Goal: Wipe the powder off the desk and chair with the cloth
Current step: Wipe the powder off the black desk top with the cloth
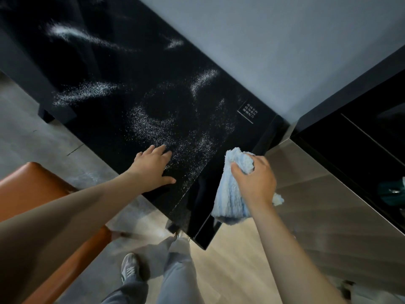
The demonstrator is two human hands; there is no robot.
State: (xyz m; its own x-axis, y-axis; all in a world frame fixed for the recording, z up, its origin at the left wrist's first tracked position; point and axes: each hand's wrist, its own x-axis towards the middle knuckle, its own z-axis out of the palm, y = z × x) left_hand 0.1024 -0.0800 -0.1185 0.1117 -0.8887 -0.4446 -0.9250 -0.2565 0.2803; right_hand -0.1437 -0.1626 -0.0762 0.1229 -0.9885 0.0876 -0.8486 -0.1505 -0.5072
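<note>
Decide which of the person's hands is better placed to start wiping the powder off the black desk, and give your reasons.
Right. The right hand already grips the blue cloth at the black desk edge, beside the powder. The left hand rests flat and bare on the desk.

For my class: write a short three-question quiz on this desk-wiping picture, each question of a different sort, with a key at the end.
1. True or false: the left hand lies flat on the black desk.
2. Which hand holds the blue cloth? A. left B. right C. both
3. Fill in: the white powder lies scattered on the ____.

Key:
1. True. Its fingers are spread near the desk's front edge, at the rim of the powder.
2. B. The right hand grips the cloth, bunched, by the desk's near corner; most of it hangs down below the hand.
3. Desk. Streaks and a speckled patch cover much of the top.
</note>
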